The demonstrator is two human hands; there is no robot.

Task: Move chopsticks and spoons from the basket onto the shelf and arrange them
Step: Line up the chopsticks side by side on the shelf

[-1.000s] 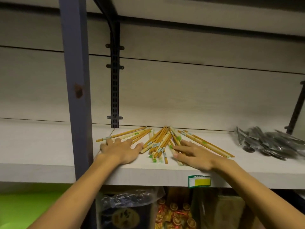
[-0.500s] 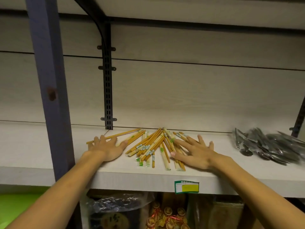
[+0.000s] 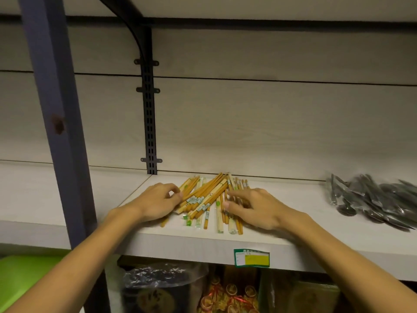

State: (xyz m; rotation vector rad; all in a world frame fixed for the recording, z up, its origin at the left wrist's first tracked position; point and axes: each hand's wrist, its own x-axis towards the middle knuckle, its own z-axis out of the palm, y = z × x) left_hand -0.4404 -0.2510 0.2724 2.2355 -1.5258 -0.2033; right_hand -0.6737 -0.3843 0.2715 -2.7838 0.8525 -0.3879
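Chopsticks point(image 3: 208, 197), a loose heap of yellow-tan bamboo pairs in clear wrappers with green and white labels, lie on the pale wood-grain shelf point(image 3: 293, 236) directly between the two hands. Long axes are not uniform: the pairs toward the left hand point(image 3: 158, 201) run diagonally, near ends toward that hand and far ends slanting up and away toward the back wall, while those toward the right hand point(image 3: 255, 206) run nearly straight front to back, their near ends close to the shelf's front edge. The heap fans outward at the front and converges at the rear.

Left hand rests at the left flank of the heap, fingers curled, fingertips touching the outer diagonal pairs; whether it pinches one cannot be told. Right hand lies at the right flank, fingers spread and lightly bent over several pairs, pressing rather than gripping. The hands are apart, the heap filling the gap. Both are equally near; neither has an advantage.

Judgement: the step in hand is squaring the pile. The diagonal group on the left side must rotate to match the front-to-back group, so the left hand carries the larger correction.

Beyond the right hand, well apart, lies a pile of dark metal spoons in clear sleeves point(image 3: 372, 199). The basket is not in view.
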